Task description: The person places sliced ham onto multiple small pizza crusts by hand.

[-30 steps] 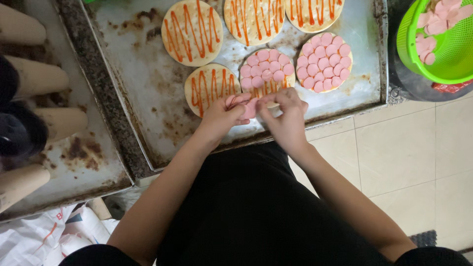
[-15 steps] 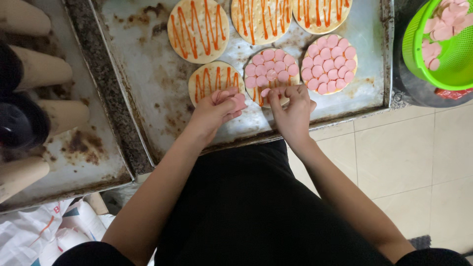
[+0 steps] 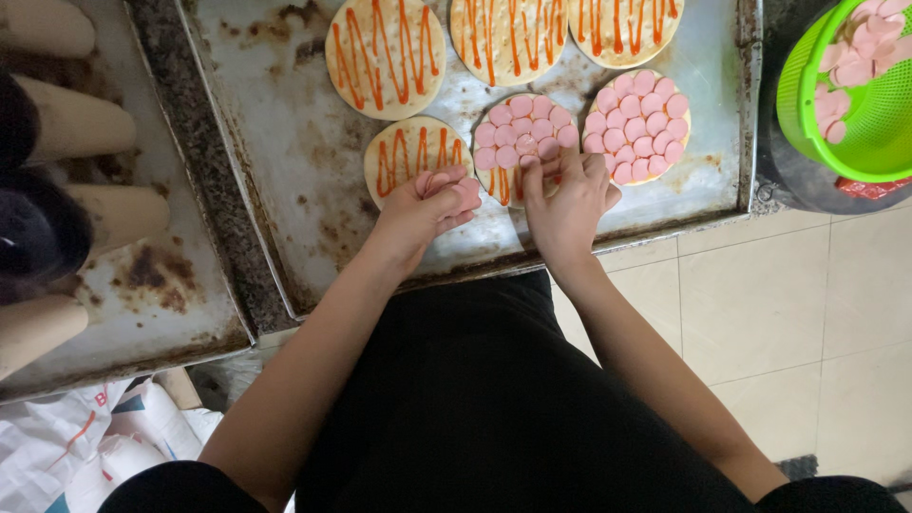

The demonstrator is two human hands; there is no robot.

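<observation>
My left hand is closed around a small stack of pink sausage slices, over the lower edge of a sauce-striped dough round. My right hand pinches a sausage slice at the near edge of a partly covered dough round. Beside it on the right lies a round fully covered with sausage slices. All of them rest on a worn metal baking tray.
Three more sauce-striped rounds lie along the tray's far side. A green basket of sausage slices stands at the upper right on a dark pot. A second stained tray with tan rolls sits left. Tiled floor lies below right.
The view has shifted slightly. My right hand has moved up onto the partly covered round, and several more slices now lie on it. My left hand keeps holding its stack.
</observation>
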